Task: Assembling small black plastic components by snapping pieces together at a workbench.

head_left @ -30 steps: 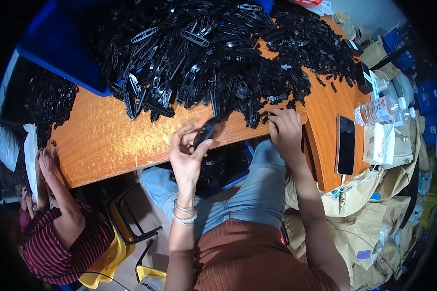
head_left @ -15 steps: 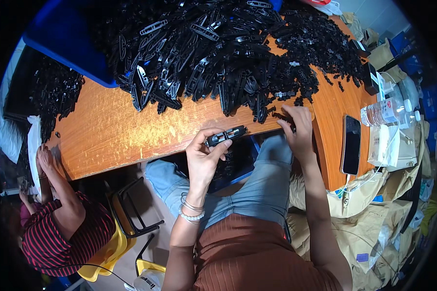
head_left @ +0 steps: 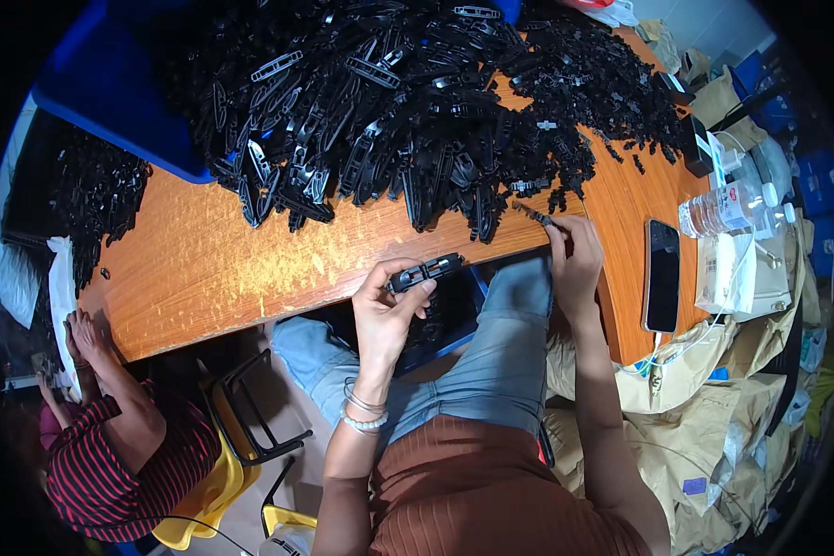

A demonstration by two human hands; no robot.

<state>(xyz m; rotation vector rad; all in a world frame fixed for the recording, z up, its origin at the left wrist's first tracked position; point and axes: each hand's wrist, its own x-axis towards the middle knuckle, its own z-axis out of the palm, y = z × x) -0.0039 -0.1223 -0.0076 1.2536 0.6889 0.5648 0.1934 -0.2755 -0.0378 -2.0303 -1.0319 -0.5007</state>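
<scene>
My left hand (head_left: pixel 389 301) grips a long black plastic part (head_left: pixel 440 266) with an open slotted frame, just off the table's front edge. It lies nearly level, its right end raised a little. To the right, my right hand (head_left: pixel 578 264) pinches a thin, small dark strip (head_left: pixel 532 214) between thumb and fingertips, over the table edge. The strip's exact kind is too small to tell. Ahead of both hands rises a large heap of similar long black plastic parts (head_left: pixel 371 130). Smaller black pieces (head_left: pixel 612 102) are piled at the far right.
The wooden table (head_left: pixel 204 259) has a worn top. A blue bin (head_left: pixel 120 102) tilts at the far left. At right lie a phone (head_left: pixel 661 278) with a cable and a plastic bottle (head_left: pixel 713 213). A co-worker in a striped shirt (head_left: pixel 130 463) sits at left, near a yellow chair (head_left: pixel 199 500).
My right hand has turned, and its fingers now pinch the small dark strip more visibly. My left hand keeps the long black part, slightly lower. The whole view has shifted a little.
</scene>
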